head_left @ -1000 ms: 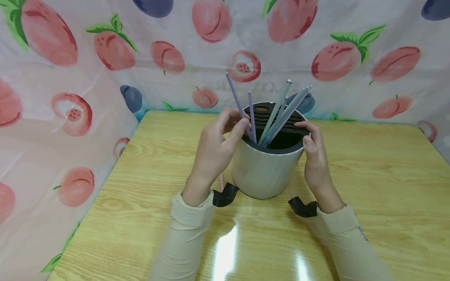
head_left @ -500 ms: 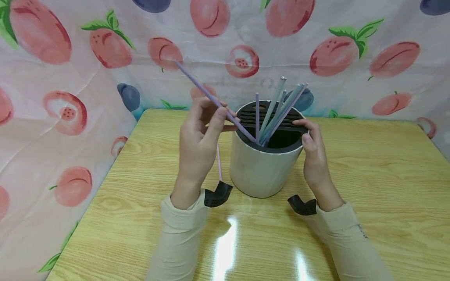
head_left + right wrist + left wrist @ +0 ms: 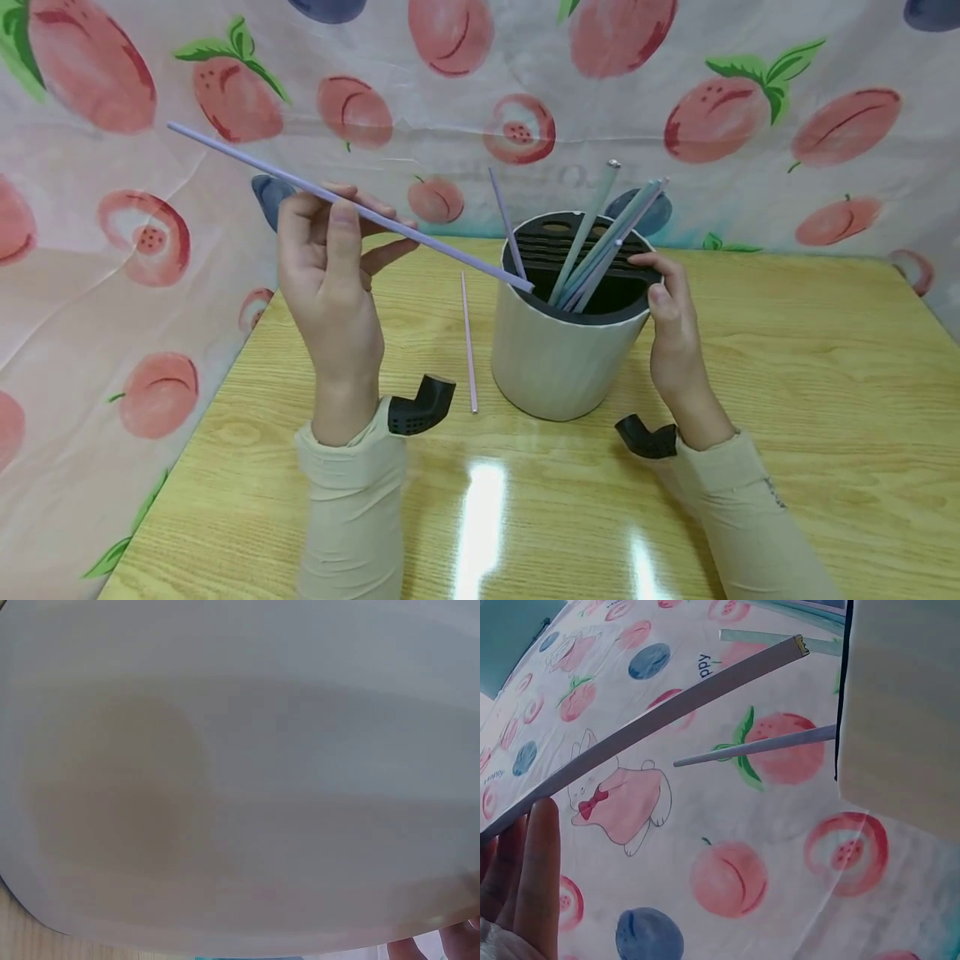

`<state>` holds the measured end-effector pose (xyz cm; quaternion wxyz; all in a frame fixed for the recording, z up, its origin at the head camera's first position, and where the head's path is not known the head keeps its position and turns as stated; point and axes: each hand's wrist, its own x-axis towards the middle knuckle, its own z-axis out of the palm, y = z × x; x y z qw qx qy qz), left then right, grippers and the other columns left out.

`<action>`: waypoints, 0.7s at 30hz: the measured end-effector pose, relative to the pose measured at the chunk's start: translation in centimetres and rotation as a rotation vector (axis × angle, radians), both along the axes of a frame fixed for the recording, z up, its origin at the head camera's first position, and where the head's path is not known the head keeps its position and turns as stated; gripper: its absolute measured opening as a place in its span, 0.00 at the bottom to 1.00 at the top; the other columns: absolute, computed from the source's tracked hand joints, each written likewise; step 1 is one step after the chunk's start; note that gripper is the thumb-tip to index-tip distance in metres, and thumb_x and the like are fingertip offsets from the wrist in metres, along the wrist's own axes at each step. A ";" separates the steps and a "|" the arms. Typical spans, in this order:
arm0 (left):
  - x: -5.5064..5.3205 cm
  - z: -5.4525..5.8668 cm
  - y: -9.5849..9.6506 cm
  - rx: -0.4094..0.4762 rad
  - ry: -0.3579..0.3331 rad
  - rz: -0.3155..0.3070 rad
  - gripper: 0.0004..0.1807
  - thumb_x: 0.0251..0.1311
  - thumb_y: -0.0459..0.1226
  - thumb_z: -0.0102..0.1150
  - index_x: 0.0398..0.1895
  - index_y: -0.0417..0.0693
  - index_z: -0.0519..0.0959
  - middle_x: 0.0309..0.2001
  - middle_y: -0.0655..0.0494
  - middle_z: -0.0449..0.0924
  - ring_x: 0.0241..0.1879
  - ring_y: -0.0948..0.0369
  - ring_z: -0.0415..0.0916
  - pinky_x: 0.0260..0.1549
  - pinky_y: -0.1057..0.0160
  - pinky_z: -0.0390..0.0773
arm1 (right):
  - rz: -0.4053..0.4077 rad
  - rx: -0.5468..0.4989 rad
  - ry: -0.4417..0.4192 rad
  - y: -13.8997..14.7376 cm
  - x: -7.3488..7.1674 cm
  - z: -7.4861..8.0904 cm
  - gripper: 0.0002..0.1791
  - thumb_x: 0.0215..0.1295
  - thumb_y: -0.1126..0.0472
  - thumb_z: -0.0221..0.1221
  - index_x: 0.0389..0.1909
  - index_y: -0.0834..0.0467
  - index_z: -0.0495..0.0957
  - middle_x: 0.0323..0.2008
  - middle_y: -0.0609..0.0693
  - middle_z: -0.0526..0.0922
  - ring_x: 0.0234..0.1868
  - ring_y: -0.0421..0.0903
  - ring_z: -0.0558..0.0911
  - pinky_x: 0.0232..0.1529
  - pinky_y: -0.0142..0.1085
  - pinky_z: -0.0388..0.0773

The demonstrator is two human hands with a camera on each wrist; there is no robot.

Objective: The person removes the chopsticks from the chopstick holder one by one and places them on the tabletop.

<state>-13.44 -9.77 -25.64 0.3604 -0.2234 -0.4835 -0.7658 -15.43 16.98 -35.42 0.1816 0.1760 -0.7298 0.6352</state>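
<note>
My left hand (image 3: 333, 283) pinches a purple chopstick (image 3: 247, 159) between thumb and fingers. The chopstick slants down to the right, its thick square end right at the rim of a cream-white utensil holder (image 3: 562, 375) with a black slotted top. In the left wrist view that end of the held chopstick (image 3: 667, 717) has a gold mark. Against the holder's right side rests my right hand (image 3: 671, 333), fingers over the rim and thumb at its edge. Several green and purple chopsticks (image 3: 592, 204) lean in the holder's wide opening, one (image 3: 506, 218) tilting left.
A single pink-purple chopstick (image 3: 469, 350) lies on the wooden table (image 3: 787, 400) left of the holder. Fruit-print cloth (image 3: 585, 108) hangs behind and to the left. Black wrist mounts (image 3: 422, 406) project from both sleeves. The holder's pale wall (image 3: 300, 750) fills the right wrist view.
My left hand has drawn the purple chopstick out of the holder, up and to the left, tipping it flatter. Chopsticks inside have shifted; the one on the table shows fully. My right hand stays put.
</note>
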 end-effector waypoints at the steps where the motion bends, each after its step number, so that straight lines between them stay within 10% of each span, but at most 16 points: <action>1: -0.1 0.1 -0.1 0.007 -0.001 0.002 0.05 0.63 0.25 0.41 0.39 0.34 0.68 0.30 0.38 0.72 0.28 0.46 0.74 0.28 0.52 0.78 | -0.001 -0.001 0.001 0.0 -0.1 0.0 0.21 0.67 0.56 0.34 0.57 0.56 0.63 0.62 0.52 0.56 0.62 0.47 0.56 0.58 0.35 0.54; 11: -1.4 0.1 -0.7 -0.004 -0.039 -0.026 0.06 0.62 0.28 0.44 0.39 0.33 0.69 0.28 0.37 0.71 0.24 0.47 0.73 0.22 0.53 0.78 | -0.001 -0.020 0.008 -0.4 -0.9 0.1 0.20 0.67 0.57 0.34 0.57 0.56 0.63 0.61 0.53 0.57 0.60 0.48 0.58 0.57 0.35 0.54; 21: -2.4 -0.2 -0.2 -0.371 -0.226 0.013 0.10 0.62 0.31 0.48 0.42 0.33 0.73 0.29 0.42 0.74 0.26 0.53 0.74 0.23 0.56 0.78 | -0.020 -0.030 0.001 -0.8 -1.5 0.1 0.20 0.67 0.56 0.34 0.56 0.56 0.63 0.61 0.53 0.57 0.61 0.47 0.56 0.59 0.37 0.52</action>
